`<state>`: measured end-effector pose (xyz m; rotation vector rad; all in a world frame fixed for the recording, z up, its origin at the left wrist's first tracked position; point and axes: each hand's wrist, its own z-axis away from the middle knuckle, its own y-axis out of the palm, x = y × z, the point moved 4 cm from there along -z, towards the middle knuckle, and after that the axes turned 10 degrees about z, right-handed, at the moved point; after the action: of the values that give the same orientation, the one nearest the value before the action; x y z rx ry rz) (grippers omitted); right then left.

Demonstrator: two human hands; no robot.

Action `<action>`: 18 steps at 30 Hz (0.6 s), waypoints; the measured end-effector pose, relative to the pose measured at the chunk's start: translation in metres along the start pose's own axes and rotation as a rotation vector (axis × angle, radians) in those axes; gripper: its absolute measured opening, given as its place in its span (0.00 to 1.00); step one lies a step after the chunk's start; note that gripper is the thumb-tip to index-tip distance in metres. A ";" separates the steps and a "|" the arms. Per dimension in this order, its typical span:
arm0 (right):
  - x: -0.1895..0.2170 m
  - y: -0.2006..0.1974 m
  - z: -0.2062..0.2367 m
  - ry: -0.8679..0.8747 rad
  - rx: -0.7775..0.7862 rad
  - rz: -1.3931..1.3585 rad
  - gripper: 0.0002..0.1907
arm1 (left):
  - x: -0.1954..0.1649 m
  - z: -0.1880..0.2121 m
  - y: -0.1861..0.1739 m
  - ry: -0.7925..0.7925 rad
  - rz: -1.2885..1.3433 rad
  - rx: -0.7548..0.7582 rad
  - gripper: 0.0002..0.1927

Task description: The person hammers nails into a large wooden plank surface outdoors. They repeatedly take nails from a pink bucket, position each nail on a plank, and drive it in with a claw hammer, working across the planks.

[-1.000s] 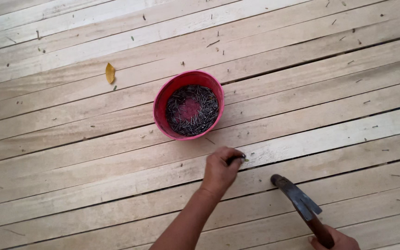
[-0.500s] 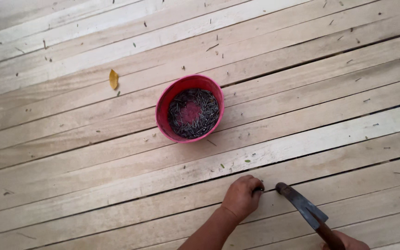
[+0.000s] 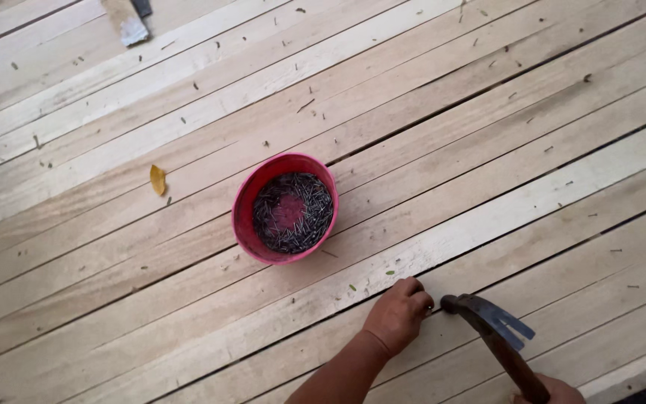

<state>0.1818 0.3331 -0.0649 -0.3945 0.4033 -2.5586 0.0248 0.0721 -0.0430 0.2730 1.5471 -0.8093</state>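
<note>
Since half a second ago the left hand (image 3: 400, 314) has slid a bit further right along the plank, and the hammer (image 3: 491, 337) head has come down so it sits just beside the fingertips, pretty much touching them. View tilted too, so the bowl now sits closer to the middle.

Around the action: one pink-red plastic bowl (image 3: 284, 208) just above the left hand, on the next planks up, full of small dark nails (image 3: 293, 213), too many to count. One yellow dry leaf (image 3: 158, 179) lies left of the bowl, well apart from the hands. Up at the top left edge there's one pale scrap of board (image 3: 125, 20) with something dark next to it, can't tell what. Little loose bits and a few stray nails are scattered all over the plank floor (image 3: 525, 127). Nothing sits between the hands and the bowl.

Hands: two. The left one is clenched, fingertips pinched down at the wood, presumably on a nail, but it's too small to actually see. The right hand (image 3: 555, 390) is mostly cut off at the bottom edge, wrapped around the hammer's reddish-brown wooden handle.

The hammer itself: one, dark metal head, claw pointing right.
</note>
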 end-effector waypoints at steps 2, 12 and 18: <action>0.004 0.006 -0.002 -0.035 -0.009 -0.004 0.32 | 0.000 -0.002 -0.003 0.043 -0.062 0.067 0.07; -0.018 0.010 0.001 0.127 0.046 0.026 0.28 | -0.007 0.008 0.008 0.165 -0.170 0.061 0.05; -0.019 0.019 0.003 0.074 0.057 -0.106 0.32 | -0.001 -0.011 0.008 0.217 -0.237 0.123 0.10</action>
<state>0.2071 0.3273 -0.0732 -0.3089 0.3439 -2.6875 0.0218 0.0853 -0.0456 0.2780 1.7575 -1.0923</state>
